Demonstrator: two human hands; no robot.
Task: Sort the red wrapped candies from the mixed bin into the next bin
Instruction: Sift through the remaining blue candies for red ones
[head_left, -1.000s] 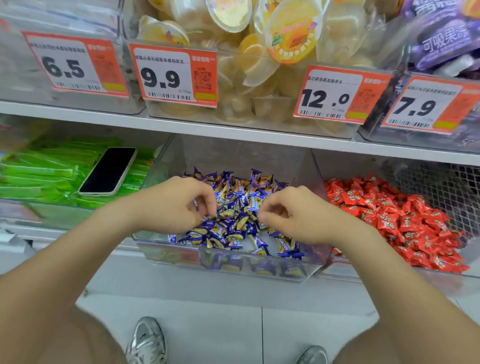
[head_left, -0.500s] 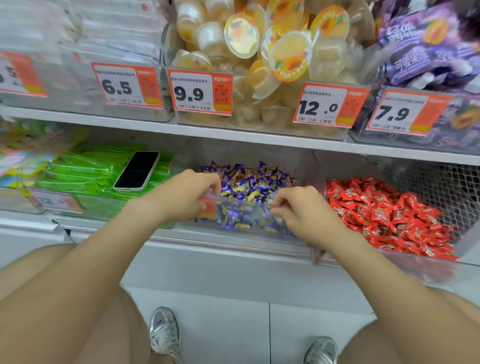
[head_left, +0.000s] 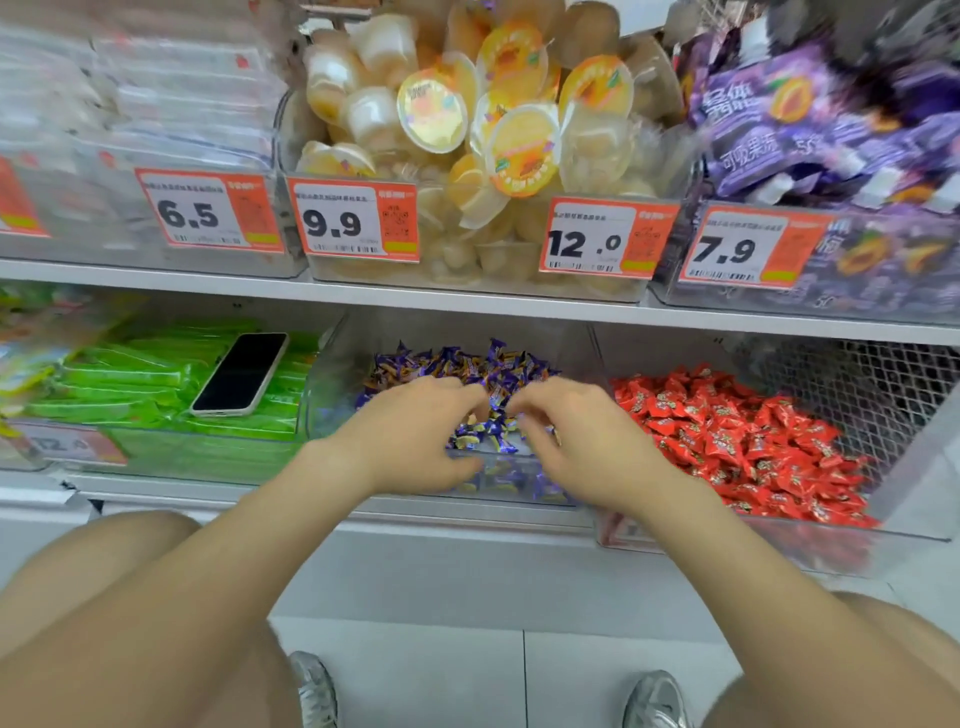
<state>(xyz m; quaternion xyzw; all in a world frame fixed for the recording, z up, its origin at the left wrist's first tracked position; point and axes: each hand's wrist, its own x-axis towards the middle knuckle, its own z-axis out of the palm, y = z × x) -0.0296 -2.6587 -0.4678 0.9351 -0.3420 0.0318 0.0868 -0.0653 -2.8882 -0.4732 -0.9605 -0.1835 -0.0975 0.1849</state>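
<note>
The clear middle bin holds a heap of purple-and-yellow wrapped candies; I see no red wrapper among them. The bin to its right is piled with red wrapped candies. Both hands reach over the middle bin's front rim, close together. My left hand has its fingers curled down into the purple candies, thumb low by the front wall. My right hand has curled fingertips among the candies. Whether either hand pinches a candy is hidden.
A black phone lies on green packets in the left bin. The shelf above carries jelly cups, purple packs and orange price tags. Wire mesh backs the red bin. My shoes stand on the tiled floor below.
My hands have drawn closer together over the middle bin's front. The view has tilted up, and the bin sits further back under the shelf than a second ago.
</note>
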